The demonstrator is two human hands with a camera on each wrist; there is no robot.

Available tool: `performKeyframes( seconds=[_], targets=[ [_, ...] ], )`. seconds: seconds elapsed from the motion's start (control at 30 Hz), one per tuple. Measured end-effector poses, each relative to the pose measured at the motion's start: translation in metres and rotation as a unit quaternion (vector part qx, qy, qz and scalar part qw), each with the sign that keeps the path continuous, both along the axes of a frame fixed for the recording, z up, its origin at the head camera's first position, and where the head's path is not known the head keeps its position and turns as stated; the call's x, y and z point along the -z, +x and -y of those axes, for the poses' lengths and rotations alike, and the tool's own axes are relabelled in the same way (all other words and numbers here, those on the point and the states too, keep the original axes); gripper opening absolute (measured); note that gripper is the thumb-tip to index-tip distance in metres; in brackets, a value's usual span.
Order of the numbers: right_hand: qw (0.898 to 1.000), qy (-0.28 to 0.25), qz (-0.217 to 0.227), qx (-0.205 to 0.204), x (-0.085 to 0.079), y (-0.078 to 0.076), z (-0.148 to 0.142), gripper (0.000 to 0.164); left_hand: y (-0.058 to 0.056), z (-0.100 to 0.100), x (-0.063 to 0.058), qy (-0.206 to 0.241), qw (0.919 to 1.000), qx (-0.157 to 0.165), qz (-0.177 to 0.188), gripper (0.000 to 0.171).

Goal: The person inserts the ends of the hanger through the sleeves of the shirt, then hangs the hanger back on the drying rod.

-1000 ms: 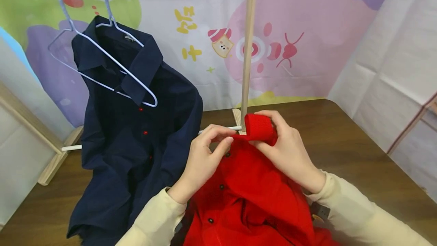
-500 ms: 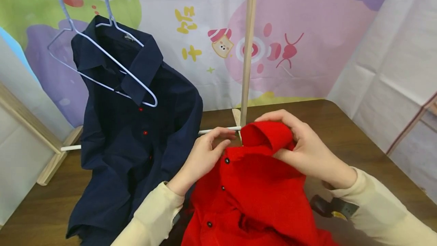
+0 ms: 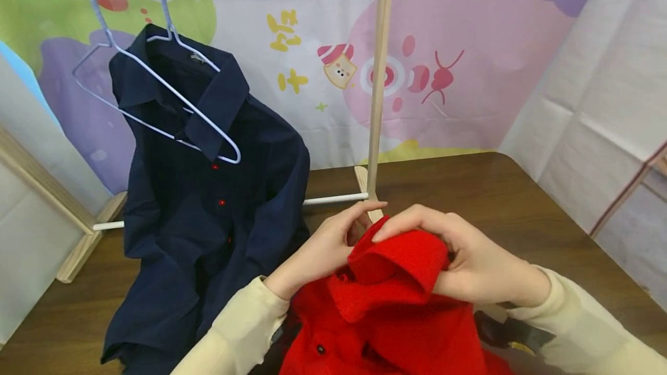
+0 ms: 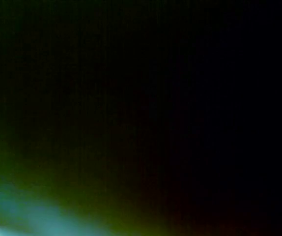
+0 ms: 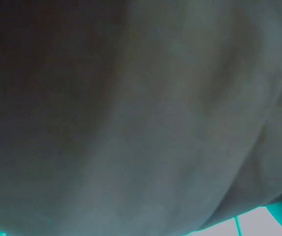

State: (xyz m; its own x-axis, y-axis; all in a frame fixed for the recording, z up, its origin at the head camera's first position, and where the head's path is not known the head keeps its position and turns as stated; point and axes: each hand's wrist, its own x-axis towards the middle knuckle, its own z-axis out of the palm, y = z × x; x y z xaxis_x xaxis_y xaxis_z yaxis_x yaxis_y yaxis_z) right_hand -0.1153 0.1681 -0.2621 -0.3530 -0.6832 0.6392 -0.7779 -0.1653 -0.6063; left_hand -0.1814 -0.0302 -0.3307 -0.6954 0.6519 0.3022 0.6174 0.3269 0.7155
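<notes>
Lowered toward the body, both hands (image 3: 396, 253) apparently pinch the red shirt's (image 3: 385, 311) soft, curled collar.

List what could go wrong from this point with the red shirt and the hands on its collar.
1. Both the left hand and the right hand grip the red shirt only at its collar, so the fabric could slip or bunch.
2. The wooden rack post stands just beyond the hands; lifting the shirt might knock it.
3. The navy shirt sits loosely on its hanger and droops onto the table; a jolt could drop it.
</notes>
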Motion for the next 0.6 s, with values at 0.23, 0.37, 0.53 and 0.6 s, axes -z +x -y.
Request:
performKeyframes(
  seconds=[0.23, 0.37, 0.53, 0.6],
  targets=[
    [0.996, 0.023, 0.001, -0.08, 0.002, 0.003, 0.002, 0.048, -0.002, -0.008, 0.004, -0.014, 0.9977, -0.061, 0.027, 0.038],
    [0.997, 0.02, -0.007, -0.077, 0.0, 0.003, -0.003, 0.048, -0.004, -0.006, 0.007, 0.026, 0.9941, -0.1, 0.032, 0.035],
    [0.999, -0.023, 0.011, -0.03, -0.001, 0.001, -0.024, 0.054, -0.006, 0.007, -0.003, 0.113, 0.9807, -0.156, 0.037, 0.03],
    [0.999, -0.04, 0.027, 0.0, -0.002, 0.0, -0.035, 0.056, -0.004, 0.015, -0.009, 0.125, 0.9796, -0.154, 0.031, 0.035]
  ],
)
